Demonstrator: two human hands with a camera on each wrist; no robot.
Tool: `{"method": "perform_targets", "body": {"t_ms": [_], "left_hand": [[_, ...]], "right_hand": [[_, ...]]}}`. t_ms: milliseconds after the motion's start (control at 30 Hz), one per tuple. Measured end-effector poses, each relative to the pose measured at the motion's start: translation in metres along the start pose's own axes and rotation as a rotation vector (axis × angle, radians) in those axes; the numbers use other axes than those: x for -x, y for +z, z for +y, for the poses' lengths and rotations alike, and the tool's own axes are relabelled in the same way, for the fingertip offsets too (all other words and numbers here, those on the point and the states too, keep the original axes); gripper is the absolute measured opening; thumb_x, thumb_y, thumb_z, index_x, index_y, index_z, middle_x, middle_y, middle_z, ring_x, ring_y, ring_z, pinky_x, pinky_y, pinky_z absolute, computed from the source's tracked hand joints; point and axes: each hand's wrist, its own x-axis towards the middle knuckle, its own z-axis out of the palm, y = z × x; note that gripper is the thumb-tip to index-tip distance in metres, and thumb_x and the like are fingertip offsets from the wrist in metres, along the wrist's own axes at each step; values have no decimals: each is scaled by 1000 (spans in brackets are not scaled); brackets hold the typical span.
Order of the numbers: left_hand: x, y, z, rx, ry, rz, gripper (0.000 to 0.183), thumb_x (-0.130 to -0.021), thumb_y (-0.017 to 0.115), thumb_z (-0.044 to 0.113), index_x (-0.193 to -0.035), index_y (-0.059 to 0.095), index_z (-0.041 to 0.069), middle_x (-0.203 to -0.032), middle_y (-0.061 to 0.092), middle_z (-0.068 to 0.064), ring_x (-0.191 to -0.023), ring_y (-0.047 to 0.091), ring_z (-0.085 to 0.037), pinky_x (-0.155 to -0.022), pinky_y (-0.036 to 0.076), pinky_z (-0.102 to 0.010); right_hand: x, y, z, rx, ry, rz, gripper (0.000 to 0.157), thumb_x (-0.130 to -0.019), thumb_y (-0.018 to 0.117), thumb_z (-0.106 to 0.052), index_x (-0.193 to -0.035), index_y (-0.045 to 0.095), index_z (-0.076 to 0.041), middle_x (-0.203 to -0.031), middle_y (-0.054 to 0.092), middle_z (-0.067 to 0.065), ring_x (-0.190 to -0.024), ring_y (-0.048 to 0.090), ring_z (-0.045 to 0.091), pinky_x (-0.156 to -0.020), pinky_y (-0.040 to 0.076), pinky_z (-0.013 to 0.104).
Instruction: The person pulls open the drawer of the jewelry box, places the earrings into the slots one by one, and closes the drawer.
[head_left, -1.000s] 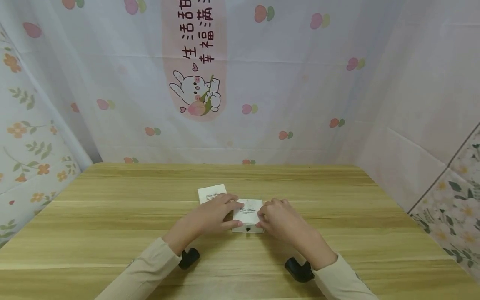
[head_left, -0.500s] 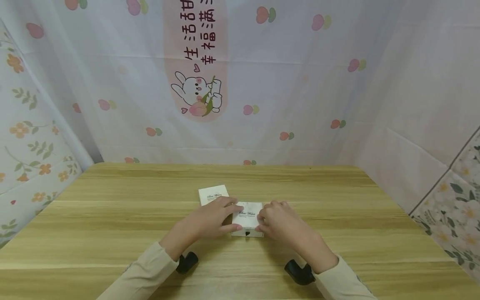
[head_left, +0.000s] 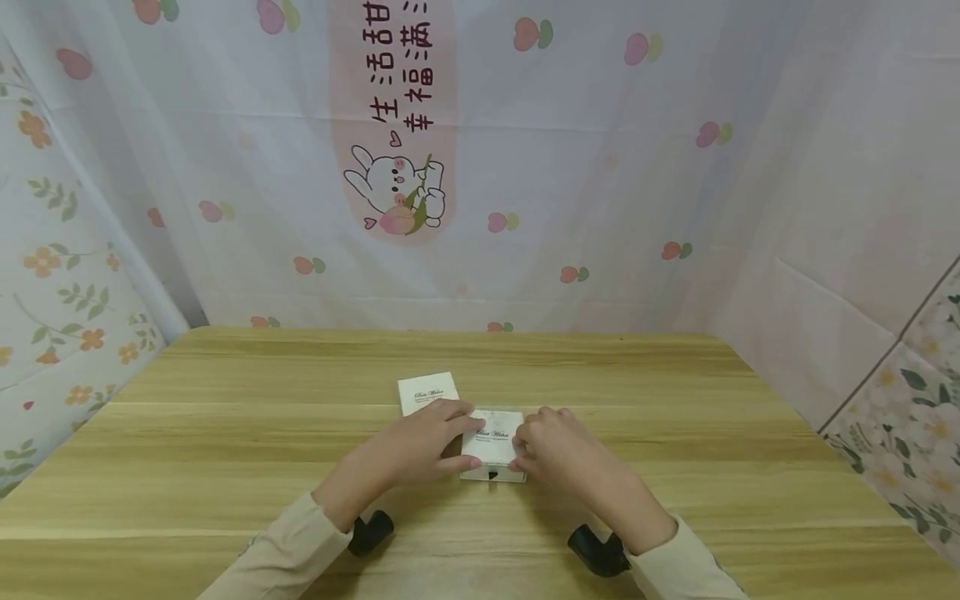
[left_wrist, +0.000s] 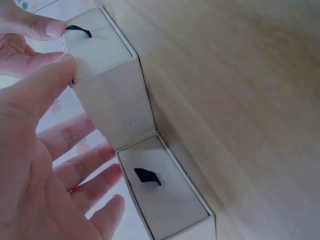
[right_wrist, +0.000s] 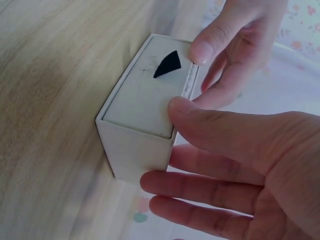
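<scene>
A small white drawer gift box [head_left: 495, 446] with "Best Wishes" lettering lies flat on the wooden table, a black ribbon tab on its front. My left hand [head_left: 420, 442] holds its left side, thumb at the front top edge and a forefinger on the lid. From the right, my right hand [head_left: 562, 446] grips it with curled fingers, its thumb also at the front edge. The right wrist view shows the box's [right_wrist: 140, 95] drawer face flush in the sleeve. A second, matching gift box [head_left: 427, 390] lies behind and left, partly covered by my left hand.
The wooden table [head_left: 300, 367] stretches out around both boxes. A printed white curtain [head_left: 600, 167] hangs behind its far edge. Black wrist-worn pieces [head_left: 598, 550] sit beneath the beige sleeves [head_left: 285, 542].
Both hands and the gift box between them have shifted slightly towards me. The second box stays in place, and the head view has tilted a little.
</scene>
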Motion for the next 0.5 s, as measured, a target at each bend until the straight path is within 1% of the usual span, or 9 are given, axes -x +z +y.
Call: {"method": "perform_targets", "body": {"t_ms": [133, 333, 500], "left_hand": [[2, 1, 1, -9, 7, 8, 54, -91, 50, 50, -134, 51, 18, -141, 44, -7, -133, 38, -26, -103, 39, -43], [4, 1, 0, 4, 43, 40, 53, -90, 53, 46, -132, 53, 13, -138, 47, -10, -130, 41, -27, -104, 38, -42], [5, 1, 1, 2, 50, 43, 53, -90, 54, 46, -131, 53, 13, -137, 48, -10, -129, 42, -27, -104, 38, -41]], "right_hand": [[1, 1, 0, -2, -13, -1, 20, -78, 73, -27, -68, 61, -14, -67, 53, -8, -66, 45, 11, -69, 42, 32], [1, 0, -3, -5, -10, -12, 19, -79, 72, -27, -69, 62, -14, -69, 55, -8, -68, 45, 11, -68, 39, 30], [2, -1, -4, 4, -4, -28, 19, -78, 73, -28, -69, 63, -14, -69, 55, -8, -67, 44, 11, -68, 40, 30]]}}
